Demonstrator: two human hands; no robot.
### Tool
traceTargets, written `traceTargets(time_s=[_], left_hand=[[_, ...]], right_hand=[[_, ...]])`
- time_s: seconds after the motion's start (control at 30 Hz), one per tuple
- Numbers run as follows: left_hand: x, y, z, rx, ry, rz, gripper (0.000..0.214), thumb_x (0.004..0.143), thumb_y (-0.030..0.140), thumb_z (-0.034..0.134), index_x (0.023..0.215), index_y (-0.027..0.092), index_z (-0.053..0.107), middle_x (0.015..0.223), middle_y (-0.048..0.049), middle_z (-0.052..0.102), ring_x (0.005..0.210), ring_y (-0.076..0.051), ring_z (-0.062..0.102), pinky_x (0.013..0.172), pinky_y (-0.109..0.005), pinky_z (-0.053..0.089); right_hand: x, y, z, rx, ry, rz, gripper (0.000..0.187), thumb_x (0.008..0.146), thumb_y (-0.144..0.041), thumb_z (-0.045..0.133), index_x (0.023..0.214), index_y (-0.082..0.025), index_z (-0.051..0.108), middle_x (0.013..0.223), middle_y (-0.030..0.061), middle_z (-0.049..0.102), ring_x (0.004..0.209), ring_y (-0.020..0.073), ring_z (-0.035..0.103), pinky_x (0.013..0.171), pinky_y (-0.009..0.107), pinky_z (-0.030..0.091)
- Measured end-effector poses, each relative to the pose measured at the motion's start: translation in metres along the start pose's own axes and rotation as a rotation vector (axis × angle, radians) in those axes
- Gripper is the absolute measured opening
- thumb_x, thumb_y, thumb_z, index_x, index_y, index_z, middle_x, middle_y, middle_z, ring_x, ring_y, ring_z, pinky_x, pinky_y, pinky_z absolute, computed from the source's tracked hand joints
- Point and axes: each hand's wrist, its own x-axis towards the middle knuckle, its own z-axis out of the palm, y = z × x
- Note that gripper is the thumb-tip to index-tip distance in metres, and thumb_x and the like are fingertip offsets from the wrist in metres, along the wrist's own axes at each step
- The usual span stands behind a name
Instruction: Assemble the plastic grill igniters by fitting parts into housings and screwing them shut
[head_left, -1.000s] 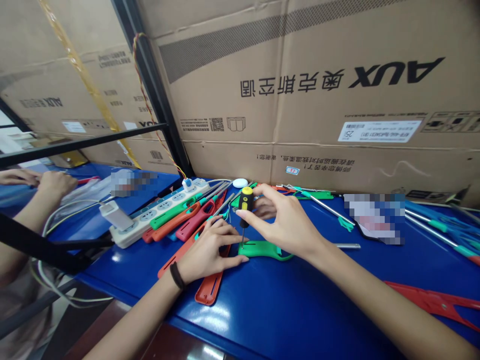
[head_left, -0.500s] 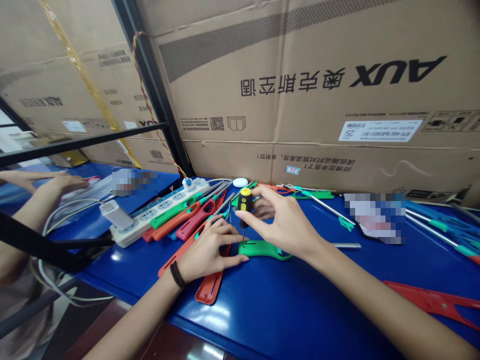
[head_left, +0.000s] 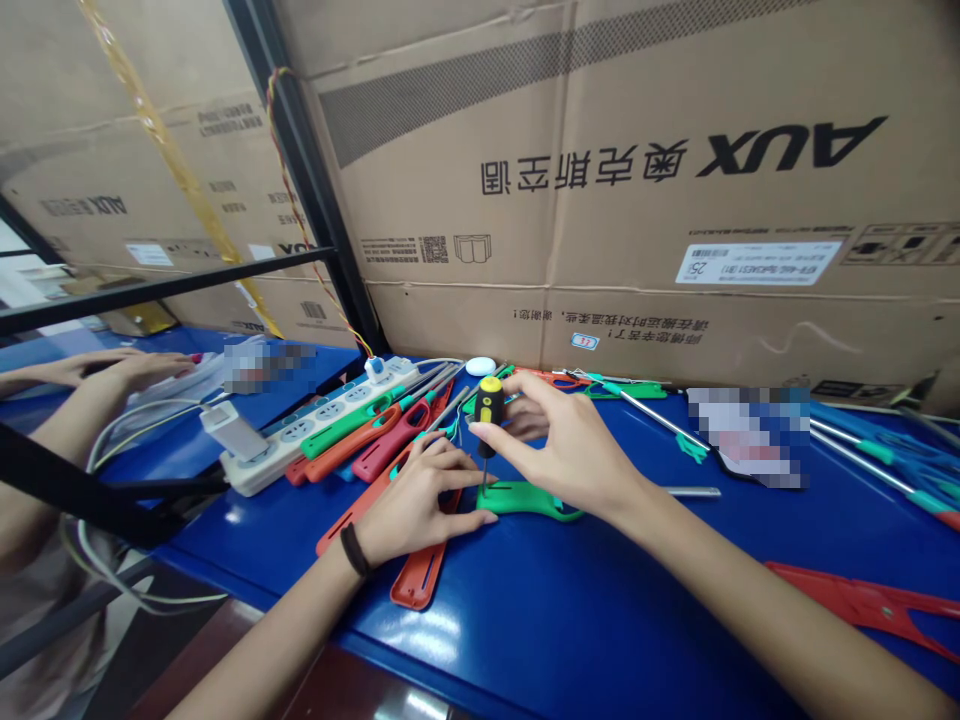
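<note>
Blue desk (head_left: 600, 620), cardboard box (head_left: 615, 200) along its far edge. Green plastic piece (head_left: 525, 500) lies mid-desk, between near and far edges. Right hand (head_left: 544, 430) raised above it, fingers clamped on near-upright screwdriver (head_left: 490, 402), tip on piece's left end. Left hand (head_left: 420, 495) low, back up, thumb and index gripping that end.

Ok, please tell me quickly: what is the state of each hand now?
Left hand: partly open, resting at the green plastic piece's end.
Right hand: closed, holding the screwdriver upright over that piece.
</note>
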Motion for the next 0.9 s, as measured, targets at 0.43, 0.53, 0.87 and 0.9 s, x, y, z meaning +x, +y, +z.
traceTargets(time_s=[0.43,0.53,0.87,0.9], left_hand=[[-0.0002,0.0016,-0.0019,-0.012,0.008,0.006,0.034,0.078,0.048,0.066,0.105,0.028,0.069,0.099,-0.0035,0.067,0.102,-0.024,0.054,0.105,-0.05,0.028],[-0.0005,0.0018,-0.0018,-0.006,0.006,0.003,0.035,0.078,0.049,0.066,0.106,0.028,0.069,0.099,-0.0038,0.067,0.103,-0.025,0.054,0.105,-0.05,0.027],[0.0001,0.0012,-0.0015,0.004,-0.012,-0.007,0.036,0.078,0.049,0.066,0.107,0.028,0.069,0.102,-0.0043,0.066,0.104,-0.026,0.054,0.106,-0.052,0.025],[0.0002,0.0014,-0.0016,0.003,-0.012,-0.008,0.035,0.078,0.049,0.066,0.107,0.028,0.069,0.102,-0.0045,0.066,0.104,-0.026,0.054,0.106,-0.052,0.025]], right_hand=[[0.0005,-0.0008,-0.0033,-0.024,0.014,0.005,0.025,0.081,-0.036,0.063,0.097,-0.021,0.052,0.079,0.0013,0.072,0.07,0.0184,0.071,0.064,0.03,0.06],[0.0005,-0.0004,-0.0028,-0.019,0.012,0.012,0.025,0.08,-0.037,0.064,0.096,-0.021,0.052,0.079,0.0015,0.072,0.07,0.0187,0.071,0.064,0.03,0.06],[0.0002,-0.0009,-0.0009,0.012,-0.005,0.014,0.025,0.079,-0.037,0.063,0.094,-0.021,0.05,0.075,-0.0002,0.07,0.067,0.0168,0.07,0.064,0.029,0.058],[0.0,-0.0012,-0.001,0.01,-0.004,0.006,0.024,0.079,-0.037,0.063,0.092,-0.022,0.05,0.076,-0.0001,0.069,0.068,0.0163,0.069,0.065,0.028,0.058]])
